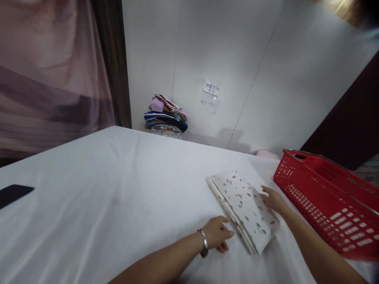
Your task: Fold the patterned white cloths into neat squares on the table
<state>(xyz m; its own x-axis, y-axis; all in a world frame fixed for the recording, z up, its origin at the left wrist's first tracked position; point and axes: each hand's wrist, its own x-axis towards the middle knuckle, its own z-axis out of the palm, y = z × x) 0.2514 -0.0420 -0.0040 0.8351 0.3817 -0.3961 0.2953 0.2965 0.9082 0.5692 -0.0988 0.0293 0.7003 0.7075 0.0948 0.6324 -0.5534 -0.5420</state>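
Note:
A folded white garment with small dark prints [242, 205] lies on the white table cover [118, 197]. My left hand [217, 233], with a silver bracelet on the wrist, rests against the garment's near left edge, fingers curled at the folded layers. On the garment's right side lies my right hand [274, 200], its fingers flat and slightly spread on the cloth. Neither hand lifts the garment off the table.
A red plastic basket [325, 197] stands at the right, close to my right forearm. A stack of folded clothes [166, 116] sits at the back by the white wall, below paper notes [211, 94]. A dark phone [13, 194] lies at the left edge.

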